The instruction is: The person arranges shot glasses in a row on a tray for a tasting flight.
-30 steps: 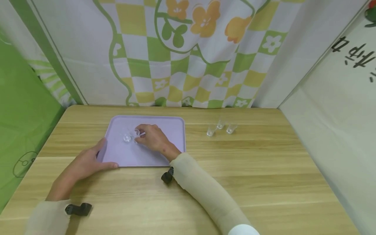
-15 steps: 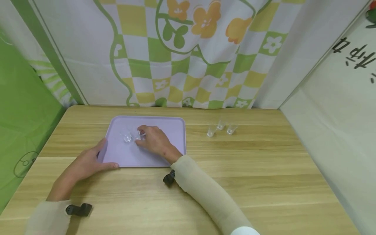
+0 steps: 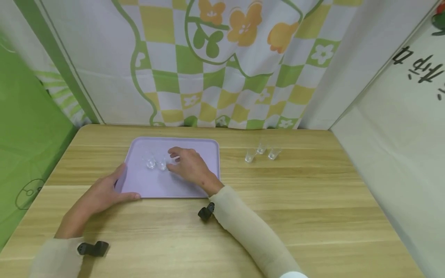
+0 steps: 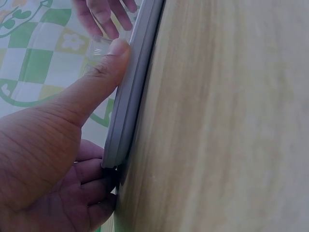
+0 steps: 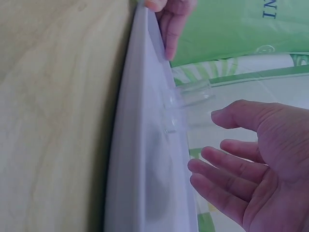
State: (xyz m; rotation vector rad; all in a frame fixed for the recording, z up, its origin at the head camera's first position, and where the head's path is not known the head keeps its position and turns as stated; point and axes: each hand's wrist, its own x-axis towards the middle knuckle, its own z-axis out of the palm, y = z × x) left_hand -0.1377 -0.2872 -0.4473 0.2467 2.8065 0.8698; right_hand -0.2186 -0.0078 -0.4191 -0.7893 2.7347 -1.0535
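Note:
A lilac tray point(image 3: 205, 150) lies on the wooden table, and two small clear cups point(image 3: 150, 163) point(image 3: 161, 164) stand side by side on its left part. My right hand point(image 3: 187, 164) hovers over the tray just right of the cups, fingers spread and holding nothing; the right wrist view shows the open fingers point(image 5: 227, 169) apart from a cup point(image 5: 190, 99). My left hand point(image 3: 104, 193) grips the tray's near-left corner, thumb point(image 4: 104, 77) along the rim point(image 4: 128, 106) and fingers curled under it.
Three more small clear cups point(image 3: 249, 155) point(image 3: 261, 147) point(image 3: 273, 153) stand on the table right of the tray. A checked flower curtain hangs behind, a green panel at the left, a white panel at the right.
My right hand has let go of the second cup, left it beside the first, and drawn back to the right with fingers opened. The left hand has not moved.

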